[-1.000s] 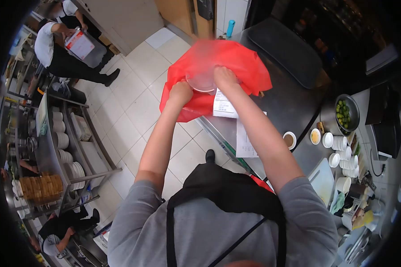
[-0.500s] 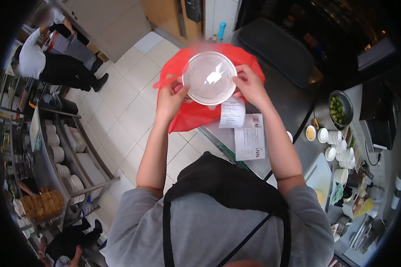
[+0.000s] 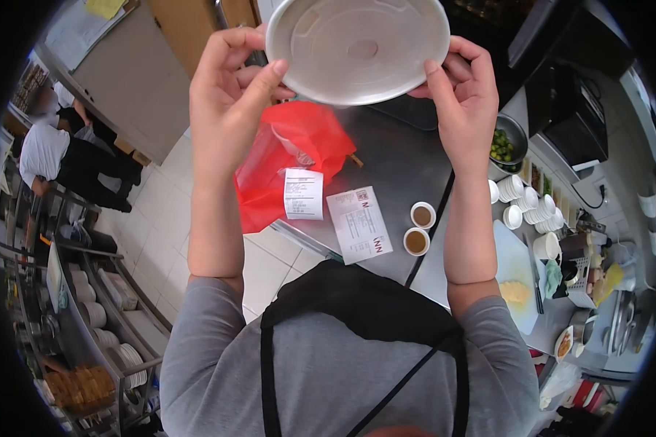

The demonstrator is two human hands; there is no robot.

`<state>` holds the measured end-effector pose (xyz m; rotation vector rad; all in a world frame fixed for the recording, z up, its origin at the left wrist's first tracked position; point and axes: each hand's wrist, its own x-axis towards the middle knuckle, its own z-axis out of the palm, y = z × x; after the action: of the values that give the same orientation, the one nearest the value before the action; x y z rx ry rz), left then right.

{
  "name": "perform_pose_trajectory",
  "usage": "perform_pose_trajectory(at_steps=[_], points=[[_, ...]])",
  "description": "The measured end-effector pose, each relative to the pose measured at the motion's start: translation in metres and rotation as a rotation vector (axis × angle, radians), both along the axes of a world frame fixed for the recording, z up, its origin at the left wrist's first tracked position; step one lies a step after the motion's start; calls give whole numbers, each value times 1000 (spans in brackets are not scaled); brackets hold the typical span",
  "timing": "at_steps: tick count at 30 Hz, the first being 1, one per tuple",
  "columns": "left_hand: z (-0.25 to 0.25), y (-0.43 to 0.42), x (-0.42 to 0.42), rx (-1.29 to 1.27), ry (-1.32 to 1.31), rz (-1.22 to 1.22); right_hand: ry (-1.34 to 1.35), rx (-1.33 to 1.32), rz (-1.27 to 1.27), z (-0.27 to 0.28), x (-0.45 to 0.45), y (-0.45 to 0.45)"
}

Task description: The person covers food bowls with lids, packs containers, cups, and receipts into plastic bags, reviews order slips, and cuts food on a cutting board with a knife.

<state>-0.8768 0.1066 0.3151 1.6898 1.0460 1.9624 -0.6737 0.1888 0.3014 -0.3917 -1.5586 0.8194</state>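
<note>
Held up in front of me is a round, lidded takeaway bowl [image 3: 321, 69] with a clear, hazy lid. My left hand [image 3: 233, 84] pinches its left rim, and my right hand [image 3: 463, 87] grips the right rim, thumbs on the near side. What the bowl contains cannot be made out. Below it, a red plastic bag [image 3: 270, 189] sits on the steel counter [image 3: 393, 164], its inside mostly hidden. A printed receipt [image 3: 303, 194] hangs against the bag. Beside that lies a white paper packet [image 3: 359, 224] with dark red lettering.
Two small sauce cups [image 3: 416, 241] stand at the counter's right. Farther right are stacked white cups [image 3: 539, 211], a metal bowl of green vegetables [image 3: 506, 142] and a cutting board [image 3: 514, 266] with a knife. A shelf of plates [image 3: 127, 357] and a person [image 3: 47, 156] are on the left.
Both hands have lifted the bowl up from over the red bag, closer to my face. The bag, receipt and packet now show more fully, and the sauce cups have come into view.
</note>
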Motion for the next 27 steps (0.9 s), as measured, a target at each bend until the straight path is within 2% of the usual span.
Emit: perform_pose_trajectory(at_steps=[5, 9, 11, 14, 18, 22, 25, 27], points=[[28, 1, 19, 135, 126, -14, 97, 154, -39, 23, 22, -4], [30, 29, 26, 203, 138, -37, 152, 204, -25, 30, 27, 12], [27, 41, 27, 75, 88, -48, -72, 227, -266, 31, 35, 15], [30, 34, 38, 43, 59, -69, -10, 150, -261, 37, 41, 7], [20, 45, 37, -149, 24, -110, -105, 26, -287, 36, 52, 10], [17, 41, 42, -221, 15, -143, -118, -18, -271, 35, 60, 4], [18, 33, 54, -172, -13, -151, -59, 50, -286, 31, 63, -3], [18, 24, 61, 33, 3, -89, -4, 115, -303, 28, 62, -2]])
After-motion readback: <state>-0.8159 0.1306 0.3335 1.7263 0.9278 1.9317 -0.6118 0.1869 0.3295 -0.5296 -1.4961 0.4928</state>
